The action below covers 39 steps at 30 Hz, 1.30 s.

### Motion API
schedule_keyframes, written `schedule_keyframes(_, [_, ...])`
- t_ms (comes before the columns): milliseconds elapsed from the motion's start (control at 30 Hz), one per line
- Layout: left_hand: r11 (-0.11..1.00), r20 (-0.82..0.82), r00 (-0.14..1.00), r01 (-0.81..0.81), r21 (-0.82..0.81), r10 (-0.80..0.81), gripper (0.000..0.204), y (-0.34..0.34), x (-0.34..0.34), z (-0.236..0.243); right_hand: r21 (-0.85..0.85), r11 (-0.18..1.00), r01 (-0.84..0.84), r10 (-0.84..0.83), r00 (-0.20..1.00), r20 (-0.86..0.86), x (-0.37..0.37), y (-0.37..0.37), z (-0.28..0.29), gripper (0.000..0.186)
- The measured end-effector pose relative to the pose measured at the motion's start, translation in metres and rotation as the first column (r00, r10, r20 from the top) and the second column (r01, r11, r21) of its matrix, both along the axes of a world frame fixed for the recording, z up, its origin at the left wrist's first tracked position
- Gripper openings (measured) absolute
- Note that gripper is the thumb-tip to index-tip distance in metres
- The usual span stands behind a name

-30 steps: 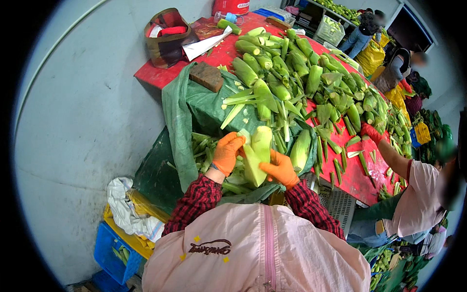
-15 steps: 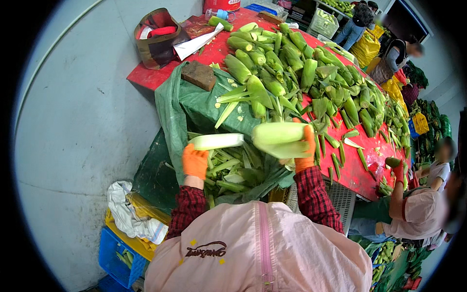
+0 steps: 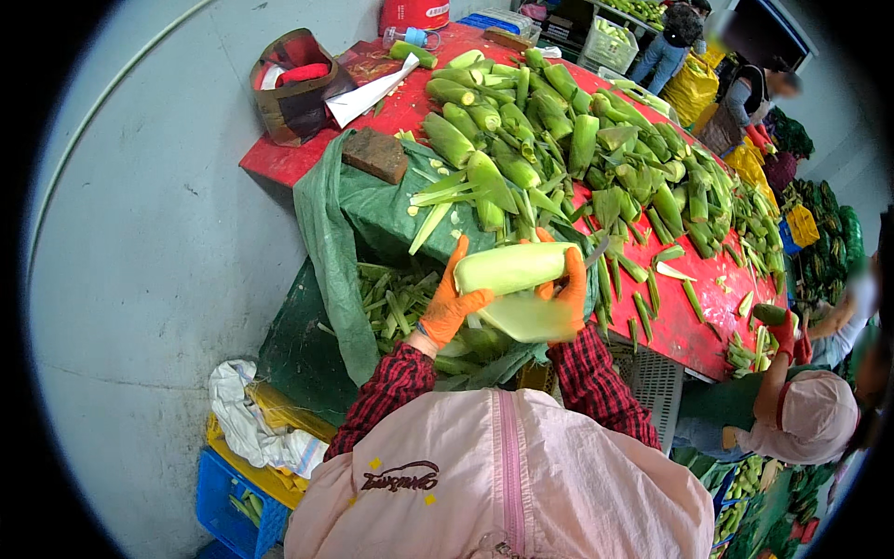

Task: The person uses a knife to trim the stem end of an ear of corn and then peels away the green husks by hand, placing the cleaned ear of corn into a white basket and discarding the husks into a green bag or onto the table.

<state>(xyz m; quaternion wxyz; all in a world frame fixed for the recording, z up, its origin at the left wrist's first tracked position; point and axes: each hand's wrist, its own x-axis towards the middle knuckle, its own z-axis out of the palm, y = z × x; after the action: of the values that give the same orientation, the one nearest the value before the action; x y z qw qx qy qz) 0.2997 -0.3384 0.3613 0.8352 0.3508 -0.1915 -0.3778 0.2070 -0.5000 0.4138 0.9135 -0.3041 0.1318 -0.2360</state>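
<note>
**Both hands on one corn cob, over the green sack**

Your left hand (image 3: 453, 303) in an orange glove wraps its fingers around the left end of a pale green corn cob (image 3: 512, 268), smooth and cylindrical, lying crosswise in front of your chest. Your right hand (image 3: 568, 289), also gloved orange, is closed on the right end and on a loose husk leaf (image 3: 523, 317) hanging under the cob. The cob sits above the open green sack (image 3: 372, 210), which holds stripped husk strips. Beyond it, the red table (image 3: 680, 326) carries a dense pile of unhusked corn (image 3: 577, 140); its near edge runs just right of your right hand, little free room there. A brown brick (image 3: 374, 155) pins the sack's rim. Blue crate (image 3: 223, 494) sits at lower left, white bag (image 3: 251, 424) on top
</note>
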Motion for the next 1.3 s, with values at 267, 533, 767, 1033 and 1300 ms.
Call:
schedule_keyframes(267, [0.69, 0.539, 0.636, -0.015, 0.724, -0.552, 0.063, 0.011, -0.015, -0.009, -0.597, 0.793, -0.118, -0.148, 0.914, -0.378, -0.035, -0.024, 0.045, 0.06])
schedule_keyframes(533, [0.481, 0.589, 0.264, -0.374, 0.793, -0.764, 0.072, 0.02, 0.026, -0.063, -0.778, 0.614, 0.133, -0.688, 0.572, -0.446, -0.19, -0.061, 0.023, 0.04])
schedule_keyframes(767, [0.49, 0.566, 0.415, -0.283, 0.824, -0.712, 0.078, -0.008, 0.03, -0.082, -0.645, 0.76, -0.077, -0.638, 0.099, -0.764, -0.303, -0.09, -0.095, 0.047])
schedule_keyframes(1033, [0.484, 0.53, 0.717, -0.302, 0.822, -0.453, 0.062, -0.008, 0.02, -0.107, -0.75, 0.661, -0.027, -0.639, 0.502, -0.582, -0.161, -0.241, -0.03, 0.045])
schedule_keyframes(1300, [0.327, 0.346, 0.896, -0.251, 0.911, -0.278, 0.062, 0.013, -0.036, -0.098, -0.599, 0.122, -0.791, -0.724, 0.342, -0.599, 0.014, -0.401, -0.053, 0.053])
